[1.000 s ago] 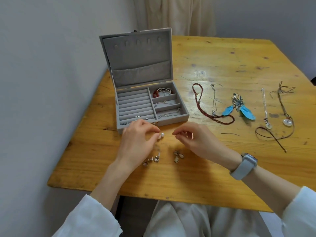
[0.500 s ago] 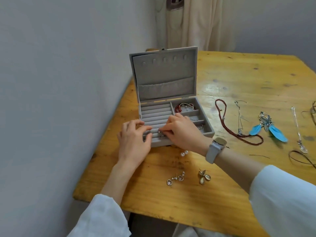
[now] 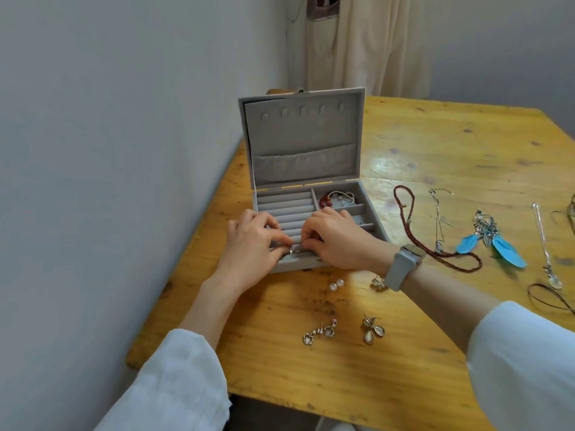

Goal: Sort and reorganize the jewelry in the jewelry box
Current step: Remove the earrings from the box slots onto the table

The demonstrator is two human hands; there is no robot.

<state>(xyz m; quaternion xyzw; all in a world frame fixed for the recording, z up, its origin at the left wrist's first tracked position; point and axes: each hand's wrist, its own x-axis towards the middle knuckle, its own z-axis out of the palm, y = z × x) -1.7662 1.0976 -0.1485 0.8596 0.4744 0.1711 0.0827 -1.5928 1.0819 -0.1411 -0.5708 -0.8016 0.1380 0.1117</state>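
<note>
The grey jewelry box stands open on the wooden table, lid upright. My left hand and my right hand meet over its front ring slot, fingers curled. Small silver earrings sit in that slot between my fingertips. My right fingertips pinch at one of them; my left fingers press on the rolls beside it, and their grip is hidden. A red bead bracelet lies in the back right compartment. On the table in front lie two pearl studs, heart drop earrings and a flower earring.
Another flower earring lies by my right wrist. To the right lie a dark red bead necklace, a silver chain, blue feather earrings, a silver pendant and a brown cord. A wall runs along the table's left edge.
Both hands moved from the table up onto the box's front slot. The pearl studs they held now lie on the table. The view shifted left and closer.
</note>
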